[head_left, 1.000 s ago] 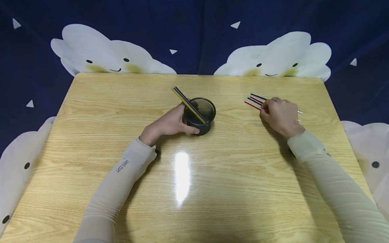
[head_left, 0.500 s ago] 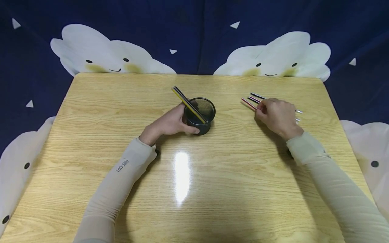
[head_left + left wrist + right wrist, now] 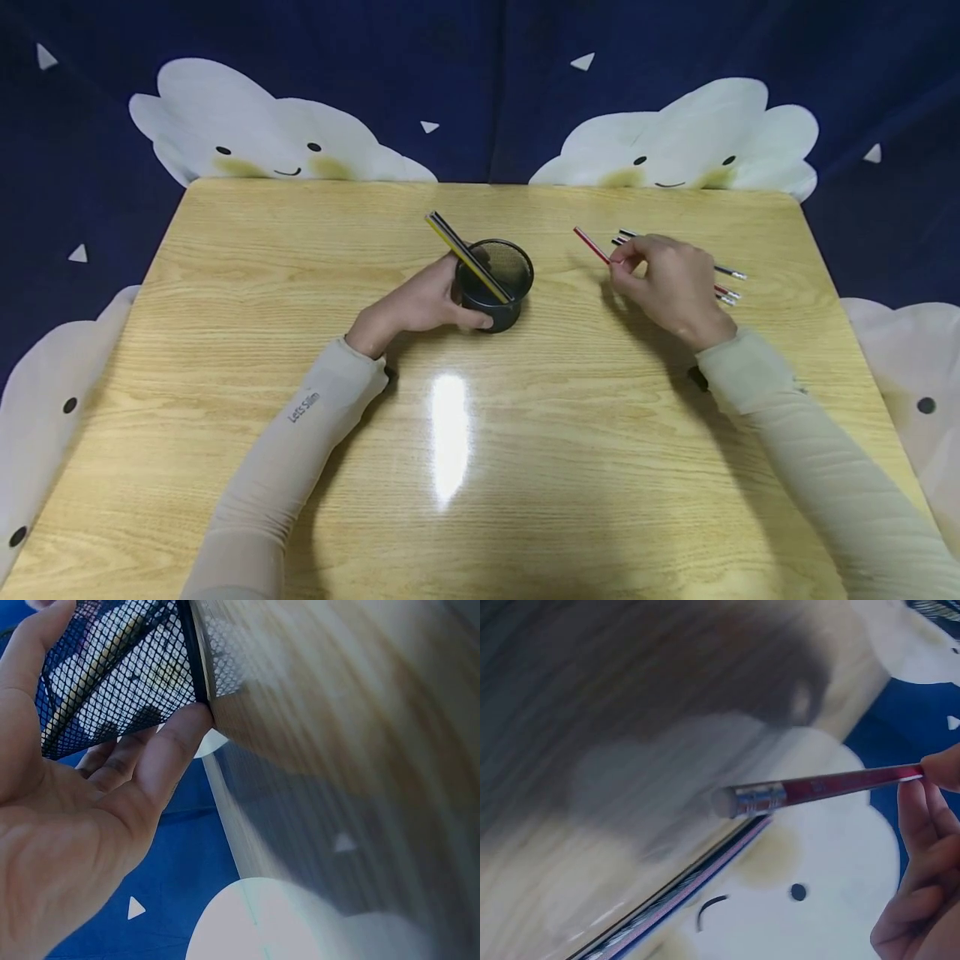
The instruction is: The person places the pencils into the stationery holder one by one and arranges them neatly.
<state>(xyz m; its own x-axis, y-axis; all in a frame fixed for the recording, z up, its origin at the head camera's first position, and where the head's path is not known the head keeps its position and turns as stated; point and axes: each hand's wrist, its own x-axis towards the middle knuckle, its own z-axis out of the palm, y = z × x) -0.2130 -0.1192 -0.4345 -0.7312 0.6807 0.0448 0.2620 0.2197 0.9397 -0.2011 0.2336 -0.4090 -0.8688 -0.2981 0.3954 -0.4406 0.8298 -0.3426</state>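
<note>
My left hand [image 3: 423, 302] grips a black mesh pen holder [image 3: 495, 318] from its left side; the left wrist view shows the fingers curled round the mesh wall [image 3: 142, 664]. Yellow and dark pencils [image 3: 465, 254] lean in the holder against its left rim. Between thumb and fingertips my right hand [image 3: 671, 287] pinches a red pencil [image 3: 591, 245], raised off the table. Its metal ferrule and eraser end [image 3: 754, 801] show in the right wrist view. Several other pencils [image 3: 727, 292] lie below the right hand, which partly hides them.
Both hands work over a wood-grain table [image 3: 525, 467] with a bright light reflection [image 3: 450, 433] near its middle. Behind the table's far edge hangs a dark blue curtain [image 3: 480, 67] printed with white clouds.
My right hand has drawn the red pencil leftward and up, away from the other pencils, uncovering more of their ends. The left hand and pen holder stay in place.
</note>
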